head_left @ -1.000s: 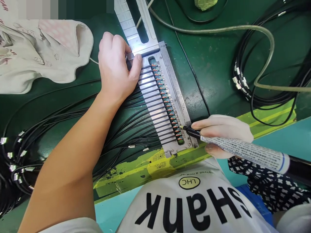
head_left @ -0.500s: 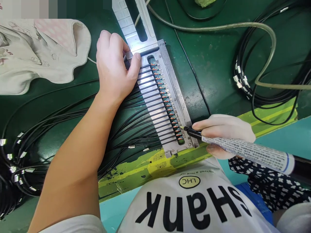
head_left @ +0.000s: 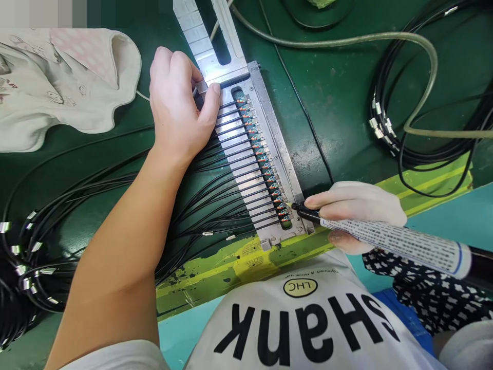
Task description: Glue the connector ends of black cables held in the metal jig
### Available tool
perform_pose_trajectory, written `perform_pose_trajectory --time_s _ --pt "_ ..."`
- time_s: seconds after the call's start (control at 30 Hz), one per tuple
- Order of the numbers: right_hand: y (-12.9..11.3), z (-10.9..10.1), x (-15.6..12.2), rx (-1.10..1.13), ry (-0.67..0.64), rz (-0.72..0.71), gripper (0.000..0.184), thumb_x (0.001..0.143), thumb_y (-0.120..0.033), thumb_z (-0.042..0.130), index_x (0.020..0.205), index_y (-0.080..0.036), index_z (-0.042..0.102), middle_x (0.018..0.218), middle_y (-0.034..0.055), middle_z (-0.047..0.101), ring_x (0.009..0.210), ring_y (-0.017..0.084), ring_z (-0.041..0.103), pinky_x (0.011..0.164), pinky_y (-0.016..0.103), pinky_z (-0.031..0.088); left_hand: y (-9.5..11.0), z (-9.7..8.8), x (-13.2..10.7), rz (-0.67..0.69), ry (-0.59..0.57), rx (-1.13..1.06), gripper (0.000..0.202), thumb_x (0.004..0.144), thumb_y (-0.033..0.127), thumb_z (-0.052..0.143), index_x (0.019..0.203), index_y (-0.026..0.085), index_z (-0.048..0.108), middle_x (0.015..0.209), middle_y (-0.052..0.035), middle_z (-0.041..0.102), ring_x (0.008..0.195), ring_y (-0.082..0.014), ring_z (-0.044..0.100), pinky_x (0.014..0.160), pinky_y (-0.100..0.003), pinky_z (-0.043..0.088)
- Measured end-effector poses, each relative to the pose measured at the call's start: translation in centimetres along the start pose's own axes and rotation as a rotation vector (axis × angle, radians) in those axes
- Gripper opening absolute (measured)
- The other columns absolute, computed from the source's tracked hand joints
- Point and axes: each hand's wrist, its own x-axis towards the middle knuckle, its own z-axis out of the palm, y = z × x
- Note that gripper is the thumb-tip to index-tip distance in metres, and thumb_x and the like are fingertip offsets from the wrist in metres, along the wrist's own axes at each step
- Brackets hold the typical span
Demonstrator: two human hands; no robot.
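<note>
Steel comb fixture lies on a slant just ahead of the person, running from the left hand down towards the right hand. The bare left hand is curled, fingers bent and thumb pressed down, gripping the fixture's upper end at its crossbar. The right hand, in a pale glove, is closed in a pen grip around a white-labelled black marker, whose dark tip sits just beside the fixture's lower end, near the last of a row of small multicoloured connectors; whether it touches them I cannot tell. Thin black cables fan out from those connectors and pass beneath the left wrist. Left of that hand lies a crumpled off-white cloth garment, while beyond the right hand a coil of black cables with metal ferrules and a grey-green hose rest on the green work mat. Below the right hand, a white printed shirt fills the foreground.
</note>
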Motion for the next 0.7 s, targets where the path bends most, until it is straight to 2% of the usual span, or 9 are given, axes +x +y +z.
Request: perform_pose_trajectory --time_s 0.37,0.6,0.7 --pt "-0.08 0.13 -0.24 0.003 0.026 0.014 0.016 0.084 -0.028 0.071 0.099 -0.021 0.069 0.102 0.0084 0.079 0.078 0.019 0.076 0.062 0.032 0.059 0.00 0.17 0.05 -0.006 -0.012 -0.009 0.024 0.084 0.020 0.067 0.090 0.022 0.044 0.095 -0.0047 0.042 0.099 -0.0253 0.054 0.089 -0.044 0.048" --pt "-0.09 0.16 -0.29 0.002 0.020 0.019 0.016 0.084 -0.027 0.071 0.098 -0.020 0.069 0.102 0.0091 0.079 0.079 0.019 0.075 0.064 0.032 0.059 -0.33 0.16 0.06 0.014 -0.011 0.015 0.021 0.087 0.025 0.064 0.091 0.022 0.044 0.095 -0.0047 0.042 0.099 -0.0248 0.054 0.086 -0.042 0.047" --pt "-0.02 0.15 -0.35 0.016 0.016 0.019 0.017 0.083 -0.026 0.072 0.099 -0.019 0.070 0.103 0.0100 0.079 0.080 0.019 0.075 0.065 0.031 0.059 -0.30 0.06 0.07 0.003 -0.021 0.005 0.022 0.088 0.033 0.063 0.091 0.022 0.044 0.095 -0.0051 0.043 0.101 -0.0254 0.054 0.087 -0.042 0.047"
